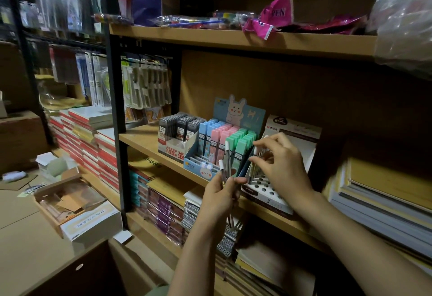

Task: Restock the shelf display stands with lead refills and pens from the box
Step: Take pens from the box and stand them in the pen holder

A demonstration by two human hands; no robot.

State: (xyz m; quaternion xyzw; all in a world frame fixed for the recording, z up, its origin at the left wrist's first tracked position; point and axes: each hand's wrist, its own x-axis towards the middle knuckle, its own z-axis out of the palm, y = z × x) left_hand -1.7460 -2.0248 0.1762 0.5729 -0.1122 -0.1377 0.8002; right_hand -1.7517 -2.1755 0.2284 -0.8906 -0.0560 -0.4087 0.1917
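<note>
White-capped pens (225, 167) are bunched in the left hand (219, 196), just left of the perforated pen stand (268, 193). Right hand (284, 162) pinches one pen over the stand; likely mid-insertion, so next it needs lining up with a free hole.

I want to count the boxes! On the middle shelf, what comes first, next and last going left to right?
Grey lead refill box → bunny stand of blue, pink and green refills → white pen stand with holes → stack of books.
</note>
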